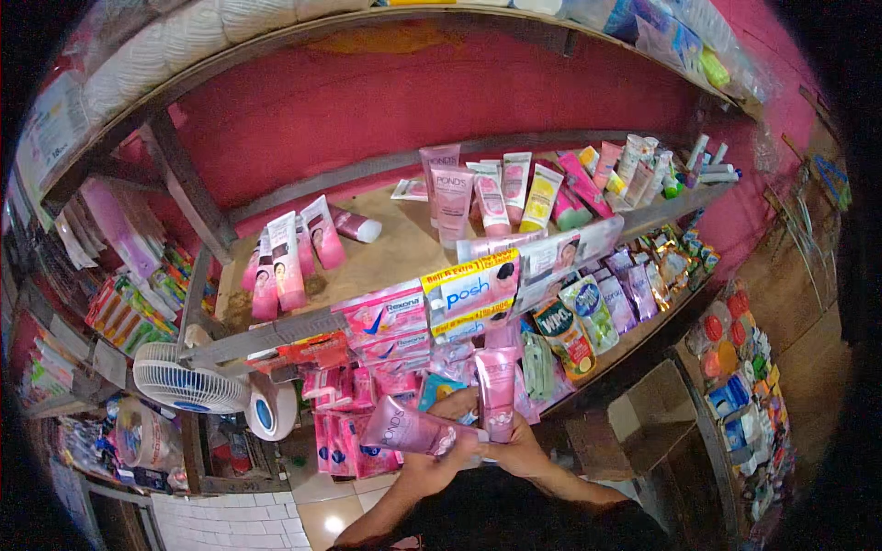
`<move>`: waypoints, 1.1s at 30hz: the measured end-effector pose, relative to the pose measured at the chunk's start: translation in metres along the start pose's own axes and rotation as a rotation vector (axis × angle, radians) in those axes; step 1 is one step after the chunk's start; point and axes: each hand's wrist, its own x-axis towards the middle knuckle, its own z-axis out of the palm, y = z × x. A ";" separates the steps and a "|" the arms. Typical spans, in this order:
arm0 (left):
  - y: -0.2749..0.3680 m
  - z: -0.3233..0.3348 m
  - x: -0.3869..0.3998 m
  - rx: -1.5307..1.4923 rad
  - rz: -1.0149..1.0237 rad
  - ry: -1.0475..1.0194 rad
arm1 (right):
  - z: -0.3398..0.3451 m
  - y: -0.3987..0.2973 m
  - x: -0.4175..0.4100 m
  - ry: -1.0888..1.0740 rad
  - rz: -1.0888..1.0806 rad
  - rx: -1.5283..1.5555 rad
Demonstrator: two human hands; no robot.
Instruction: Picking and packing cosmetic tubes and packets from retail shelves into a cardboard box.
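Note:
My left hand is closed around a mauve-pink Pond's squeeze tube, which lies tilted with its crimped end to the left. In my right hand is another pink Pond's tube, nearly upright, cap end down. The two cap ends almost meet in front of my body. Above them, on the wooden shelf, two more Pond's tubes stand one before the other. Pink tubes with a printed face stand at the shelf's left, and a dark pink tube lies beside them.
Rexona and Posh sachet strips hang over the shelf's front edge. Garnier-style tubes crowd its right side. A white-and-blue fan stands at left. Refill pouches fill the lower shelf, with an open cardboard box below right.

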 end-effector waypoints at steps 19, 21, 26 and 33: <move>-0.056 0.004 -0.041 -0.007 -0.557 -0.006 | -0.007 0.037 -0.023 0.525 -0.087 -0.783; -0.068 -0.004 -0.047 -0.039 -0.590 -0.051 | -0.006 0.011 -0.018 0.562 0.050 -0.724; -0.079 -0.006 -0.051 -0.025 -0.652 -0.184 | -0.010 -0.012 -0.004 0.503 -0.261 -0.444; -0.090 0.001 -0.045 -0.101 -0.749 -0.249 | -0.062 0.001 -0.012 0.561 -0.183 -0.569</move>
